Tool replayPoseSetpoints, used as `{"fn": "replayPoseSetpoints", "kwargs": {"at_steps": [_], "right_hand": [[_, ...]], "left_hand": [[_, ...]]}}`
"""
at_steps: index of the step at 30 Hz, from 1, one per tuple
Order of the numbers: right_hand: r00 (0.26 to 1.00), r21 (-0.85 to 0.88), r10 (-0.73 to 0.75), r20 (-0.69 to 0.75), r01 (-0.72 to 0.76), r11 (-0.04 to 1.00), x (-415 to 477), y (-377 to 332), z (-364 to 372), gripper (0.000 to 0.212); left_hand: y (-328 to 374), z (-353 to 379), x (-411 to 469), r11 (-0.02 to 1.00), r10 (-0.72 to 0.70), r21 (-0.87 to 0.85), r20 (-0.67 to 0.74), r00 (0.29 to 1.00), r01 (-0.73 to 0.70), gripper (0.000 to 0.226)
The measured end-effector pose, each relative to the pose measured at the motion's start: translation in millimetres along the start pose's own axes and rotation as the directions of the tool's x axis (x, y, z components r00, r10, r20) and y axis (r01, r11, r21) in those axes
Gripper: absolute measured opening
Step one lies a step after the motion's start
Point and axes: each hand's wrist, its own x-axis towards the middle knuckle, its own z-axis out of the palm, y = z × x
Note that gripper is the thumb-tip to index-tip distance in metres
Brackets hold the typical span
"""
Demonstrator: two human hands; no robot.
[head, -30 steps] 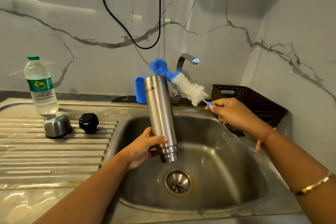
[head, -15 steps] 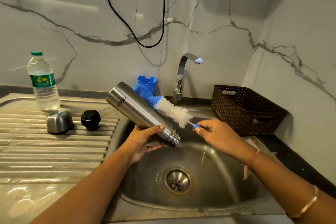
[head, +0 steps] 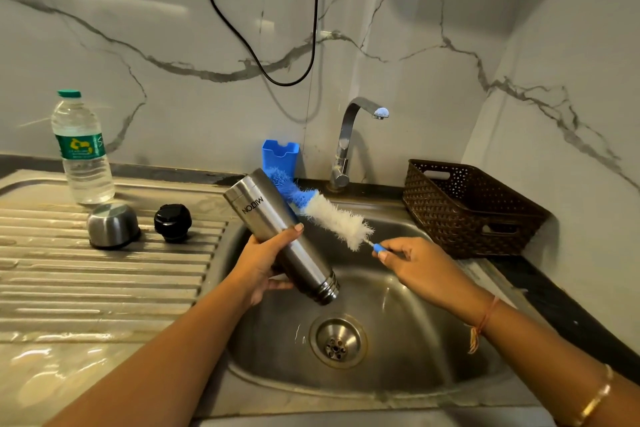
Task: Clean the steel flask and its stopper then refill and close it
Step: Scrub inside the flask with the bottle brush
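brown basket [head: 471,208], blue holder [head: 280,156], black cable [head: 263,69]

Steel flask [head: 277,232] is shown silver; brush [head: 325,215] blue and white; stopper [head: 172,222] black; basket [head: 467,208] brown, perforated.

Both forearms reach forward from the lower edge, converging toward the middle. The left hand [head: 265,265] is wrapped around the steel flask [head: 282,236], thumb on top, fingers curled beneath. The right hand [head: 420,269] pinches the brush handle [head: 377,248] between thumb and fingertips, palm down, wrist bearing a thread and a bangle.
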Motion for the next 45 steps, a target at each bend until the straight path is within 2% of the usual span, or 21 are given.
{"fn": "replayPoseSetpoints", "kwargs": {"at_steps": [3, 5, 7, 10, 14, 16, 19, 23, 25, 29, 31, 35, 40, 42, 45], "right_hand": [[0.994, 0.008, -0.003, -0.105, 0.004, 1.0, -4, -4, -8, 0.029], [0.986, -0.004, -0.064, -0.156, 0.064, 0.998, -5, -7, -18, 0.028], [0.983, -0.05, -0.132, -0.13, 0.127, 0.991, -8, -11, -30, 0.028], [0.982, -0.229, -0.185, -0.041, 0.171, 0.958, -12, -20, -41, 0.029], [0.975, -0.42, -0.194, -0.109, 0.132, 0.898, -14, -25, -54, 0.03], [0.971, -0.429, -0.211, -0.116, 0.142, 0.892, -18, -23, -59, 0.03], [0.95, -0.461, -0.289, -0.118, 0.205, 0.863, -24, -23, -61, 0.031], [0.945, -0.518, -0.31, -0.1, 0.216, 0.828, -25, -26, -57, 0.031], [0.953, -0.501, -0.273, -0.131, 0.174, 0.848, -23, -24, -59, 0.03], [0.95, -0.452, -0.292, -0.108, 0.214, 0.866, -30, -14, -60, 0.029], [0.947, -0.463, -0.31, -0.087, 0.237, 0.854, -33, -14, -56, 0.03], [0.957, -0.515, -0.269, -0.108, 0.177, 0.839, -25, -12, -57, 0.03], [0.946, -0.537, -0.301, -0.116, 0.196, 0.821, -33, -2, -59, 0.033], [0.943, -0.534, -0.316, -0.106, 0.214, 0.818, -37, -1, -54, 0.034], [0.91, -0.571, -0.401, -0.107, 0.274, 0.774, -38, 2, -47, 0.03]], "left_hand": [[-2, 0, 2, 0.998, 0.049, 0.047, -0.066, 0.997, -0.046, 0.064], [-2, 0, 5, 0.994, 0.082, 0.081, -0.115, 0.99, -0.073, 0.057], [-3, -1, 7, 0.987, 0.118, 0.128, -0.143, 0.983, -0.1, 0.054], [-7, -2, 8, 0.963, 0.175, 0.23, -0.147, 0.974, -0.138, 0.058], [-7, -2, 9, 0.918, 0.262, 0.343, -0.153, 0.953, -0.197, 0.061], [-5, -3, 10, 0.907, 0.3, 0.356, -0.172, 0.938, -0.225, 0.06], [-4, -3, 11, 0.921, 0.282, 0.331, -0.201, 0.938, -0.206, 0.059], [-4, 2, 4, 0.811, 0.344, 0.534, -0.104, 0.933, -0.239, 0.064], [-2, 3, 4, 0.817, 0.346, 0.521, -0.101, 0.933, -0.246, 0.064], [2, -7, 10, 0.943, 0.23, 0.29, -0.21, 0.95, -0.164, 0.066], [1, -9, 11, 0.927, 0.242, 0.34, -0.223, 0.944, -0.157, 0.068], [-3, -1, 6, 0.803, 0.326, 0.56, -0.124, 0.937, -0.206, 0.068], [3, -5, 8, 0.855, 0.289, 0.49, -0.183, 0.94, -0.167, 0.071], [2, -8, 10, 0.856, 0.279, 0.496, -0.207, 0.938, -0.145, 0.076], [-2, -6, 9, 0.831, 0.269, 0.541, -0.19, 0.944, -0.128, 0.071]]}}
